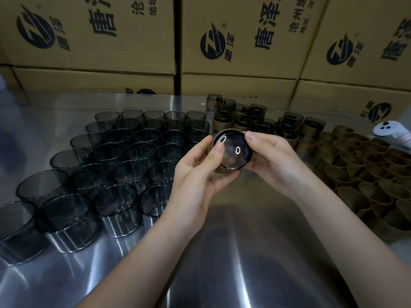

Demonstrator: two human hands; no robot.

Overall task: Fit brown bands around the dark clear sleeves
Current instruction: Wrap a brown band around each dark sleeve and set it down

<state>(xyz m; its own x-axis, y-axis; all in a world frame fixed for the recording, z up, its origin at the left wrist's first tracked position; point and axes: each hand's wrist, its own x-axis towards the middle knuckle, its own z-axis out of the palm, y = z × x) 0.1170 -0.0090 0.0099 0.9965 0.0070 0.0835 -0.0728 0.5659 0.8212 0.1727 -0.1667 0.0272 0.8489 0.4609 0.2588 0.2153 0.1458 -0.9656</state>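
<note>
A dark clear sleeve (232, 152) is held above the steel table (222, 241) between 2 hands, with its open end turned toward the camera. The left hand (198, 172) is curled under and round its near-left side, with the thumb pressed on the rim. The right hand (271, 158) grips the far-right side, with the thumb laid over the top edge. A brown band (224, 170) is seen round the sleeve's outer wall, showing at the left and lower edges; how far along it sits is hidden by the fingers.

To the left, bare sleeves (106, 165) are stood upright in close rows on the table, touching one another. To the right, loose bands (360, 174) are packed in a similar cluster. Behind the hands, banded sleeves (255, 121) are grouped, some stacked 2 high; the nearest are partly screened by the held sleeve and the right thumb. A white controller (391, 131) lies beyond the loose bands. Printed cardboard boxes (240, 41) are stacked along the back of the table.
</note>
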